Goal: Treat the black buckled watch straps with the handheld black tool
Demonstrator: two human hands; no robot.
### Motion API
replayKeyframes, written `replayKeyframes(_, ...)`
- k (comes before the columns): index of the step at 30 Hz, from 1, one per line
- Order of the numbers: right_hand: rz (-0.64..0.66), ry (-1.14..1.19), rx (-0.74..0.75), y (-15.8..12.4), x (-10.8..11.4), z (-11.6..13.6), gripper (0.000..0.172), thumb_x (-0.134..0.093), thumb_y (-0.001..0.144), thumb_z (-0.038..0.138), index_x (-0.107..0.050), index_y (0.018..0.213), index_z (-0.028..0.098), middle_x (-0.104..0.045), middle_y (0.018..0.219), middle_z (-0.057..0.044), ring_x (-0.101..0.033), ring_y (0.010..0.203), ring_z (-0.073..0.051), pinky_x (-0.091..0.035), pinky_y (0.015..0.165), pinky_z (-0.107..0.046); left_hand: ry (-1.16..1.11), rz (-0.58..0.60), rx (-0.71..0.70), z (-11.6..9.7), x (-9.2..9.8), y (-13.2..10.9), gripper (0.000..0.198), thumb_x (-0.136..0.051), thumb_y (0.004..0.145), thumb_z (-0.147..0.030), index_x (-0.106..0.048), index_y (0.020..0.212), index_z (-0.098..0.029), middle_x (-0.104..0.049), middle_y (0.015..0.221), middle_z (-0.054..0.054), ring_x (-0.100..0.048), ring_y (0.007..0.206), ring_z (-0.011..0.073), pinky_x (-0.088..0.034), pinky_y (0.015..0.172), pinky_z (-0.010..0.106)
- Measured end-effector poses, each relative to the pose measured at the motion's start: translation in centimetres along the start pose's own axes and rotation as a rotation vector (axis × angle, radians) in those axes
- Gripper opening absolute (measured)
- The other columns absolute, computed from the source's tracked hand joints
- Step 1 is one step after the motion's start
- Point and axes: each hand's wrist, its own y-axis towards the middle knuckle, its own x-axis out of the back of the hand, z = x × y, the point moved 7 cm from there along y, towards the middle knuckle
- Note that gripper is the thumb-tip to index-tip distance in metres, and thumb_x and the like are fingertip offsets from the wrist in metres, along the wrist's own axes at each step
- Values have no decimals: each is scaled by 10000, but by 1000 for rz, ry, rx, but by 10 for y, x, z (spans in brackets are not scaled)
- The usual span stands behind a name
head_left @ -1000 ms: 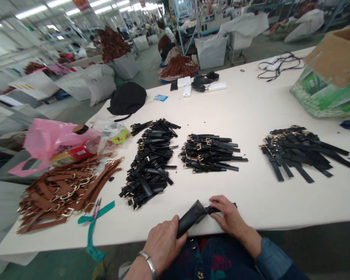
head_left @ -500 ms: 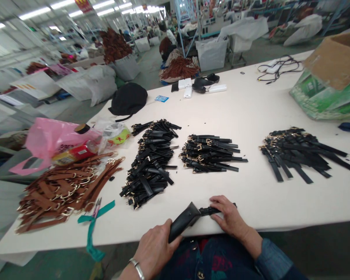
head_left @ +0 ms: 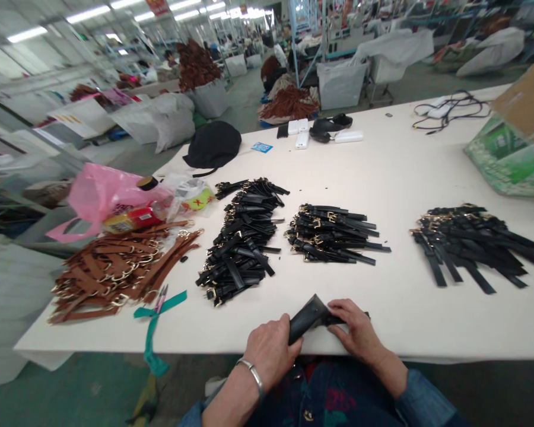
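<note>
My left hand (head_left: 273,344), with a silver bangle at the wrist, is closed around a thick black handle-shaped object (head_left: 308,318). What kind of object it is, I cannot make out. Its wider end points up and right, close to the fingers of my right hand (head_left: 355,329). Those fingers are bent over a short black strap (head_left: 336,318) at the table's front edge, hiding most of it. Beyond my hands lie a middle pile of black buckled straps (head_left: 333,234), a larger pile (head_left: 240,243) to its left and another (head_left: 480,240) at the right.
Brown straps with metal rings (head_left: 111,270) cover the table's left end. A pink bag (head_left: 100,193) is behind them. Pink-handled scissors (head_left: 161,298) with teal ribbon lie near the front edge. Farther back are a black cap (head_left: 213,145), white devices (head_left: 301,139), cables (head_left: 454,112) and a green-and-brown box (head_left: 511,136).
The whole view has shifted, so the table items appear farther right. The black object's end now sits closer to my right fingers, which cover more of the strap.
</note>
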Motion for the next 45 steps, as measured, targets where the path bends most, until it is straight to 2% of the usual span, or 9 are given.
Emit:
replayKeyframes(6, -15, -3, -2, 0, 1, 3, 259, -579, 732, 186, -578, 990, 206, -576, 1038, -101, -530, 977, -234, -460, 820, -413, 6, 57, 11, 10, -3, -9, 341, -363, 780, -447, -502, 965, -196, -648, 874, 80, -605, 831, 229, -430, 707, 328)
replayKeyframes(12, -19, -13, -18, 0, 2, 2, 250, -576, 726, 199, -572, 977, 197, -569, 1040, -101, -521, 983, -231, -454, 832, -411, -18, 27, 13, 4, -1, 1, 338, -382, 773, -449, -509, 964, -200, -643, 904, 77, -597, 858, 225, -423, 722, 319)
replayKeyframes(16, -9, -14, -21, 1, 2, 3, 220, -567, 735, 201, -585, 954, 192, -567, 1038, -101, -518, 984, -230, -449, 839, -410, -21, 14, 55, 20, -6, -7, 352, -370, 785, -449, -501, 996, -200, -646, 887, 76, -598, 842, 217, -416, 708, 308)
replayKeyframes(20, -7, -9, -9, 1, 2, 5, 239, -559, 746, 195, -568, 985, 201, -563, 1043, -102, -514, 979, -233, -446, 836, -421, -23, 54, 60, 38, -17, -20, 374, -361, 788, -464, -497, 1022, -207, -653, 882, 78, -603, 821, 215, -412, 699, 305)
replayKeyframes(24, -1, 13, 16, 2, 0, 8, 260, -539, 767, 191, -548, 1026, 209, -571, 1020, -97, -521, 956, -226, -454, 817, -410, -58, 48, 59, 41, -21, -22, 373, -348, 794, -467, -505, 1008, -205, -659, 879, 82, -606, 804, 213, -412, 682, 301)
replayKeyframes(31, 109, -105, 17, 12, -4, 18, 225, -546, 781, 205, -579, 1003, 223, -584, 953, -78, -524, 896, -228, -439, 776, -399, -99, 68, 87, 41, -23, -22, 389, -366, 791, -455, -488, 1053, -194, -653, 924, 82, -606, 824, 207, -403, 687, 287)
replayKeyframes(35, 164, -140, 6, 17, -5, 22, 186, -544, 784, 202, -596, 960, 231, -579, 886, -64, -518, 858, -217, -430, 753, -368, -115, 62, 83, 43, -24, -21, 367, -350, 796, -451, -506, 1012, -198, -655, 907, 78, -602, 839, 209, -405, 702, 291)
replayKeyframes(41, 239, -158, -97, 15, -12, 21, 174, -513, 811, 238, -584, 970, 245, -551, 848, -29, -541, 782, -166, -424, 695, -270, -146, 46, 70, 44, -27, -18, 350, -361, 787, -453, -519, 983, -210, -666, 876, 77, -614, 822, 216, -423, 707, 300)
replayKeyframes(45, 258, -198, -149, 17, -12, 21, 162, -534, 789, 257, -591, 940, 265, -549, 855, 1, -554, 754, -142, -403, 669, -238, -159, 53, 74, 47, -33, -16, 371, -370, 785, -441, -512, 1040, -212, -669, 930, 85, -612, 884, 222, -433, 757, 311)
